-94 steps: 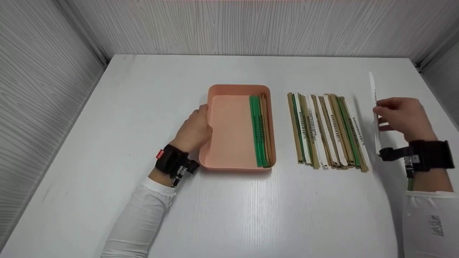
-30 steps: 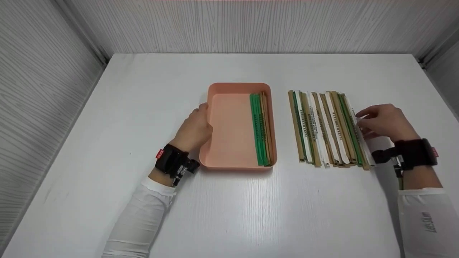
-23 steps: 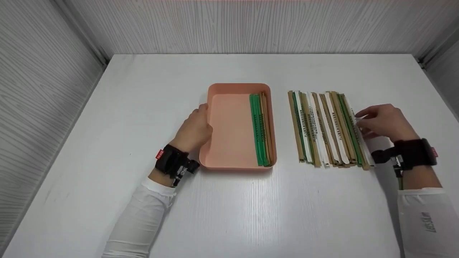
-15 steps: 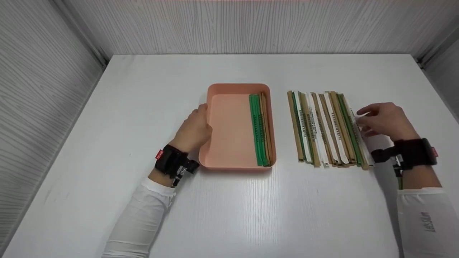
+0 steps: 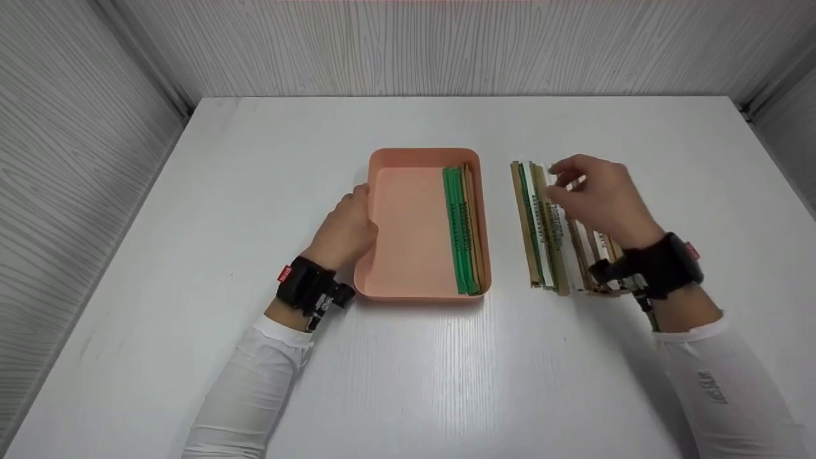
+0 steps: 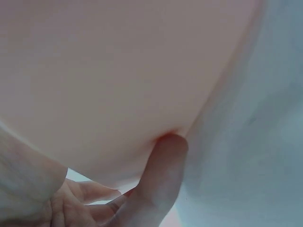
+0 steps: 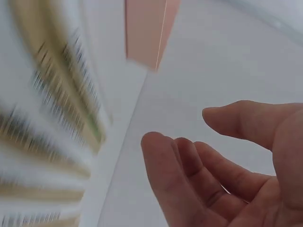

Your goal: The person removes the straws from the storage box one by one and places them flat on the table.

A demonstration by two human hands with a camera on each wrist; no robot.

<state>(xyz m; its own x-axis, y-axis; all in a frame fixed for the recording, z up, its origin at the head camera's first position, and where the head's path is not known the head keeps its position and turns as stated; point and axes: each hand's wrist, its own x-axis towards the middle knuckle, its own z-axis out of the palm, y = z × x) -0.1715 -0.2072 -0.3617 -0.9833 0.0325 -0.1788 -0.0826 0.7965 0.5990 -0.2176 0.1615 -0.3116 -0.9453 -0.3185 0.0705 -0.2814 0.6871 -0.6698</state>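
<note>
My left hand (image 5: 341, 233) grips the left wall of a pink rectangular tray (image 5: 408, 236). In the left wrist view the thumb (image 6: 165, 165) presses against the tray's outer wall (image 6: 118, 85). Green paper-wrapped sticks (image 5: 458, 229) and brown ones (image 5: 475, 236) lie along the tray's right side. To the right of the tray is a row of slim paper-wrapped sticks (image 5: 535, 223), brown, green and white with printing. Above this row hovers my right hand (image 5: 602, 197), hiding much of its right part. The right wrist view shows its thumb (image 7: 241, 118) and fingers apart, with nothing between them.
Everything rests on a white table (image 5: 408, 370). Pale wood-grain panels (image 5: 446, 48) stand behind it and at both sides. Each wrist wears a black camera band (image 5: 663, 264).
The right hand brought a white stick back to the row's right end and let it go there. It has since moved left over the row. The left hand and tray stay put.
</note>
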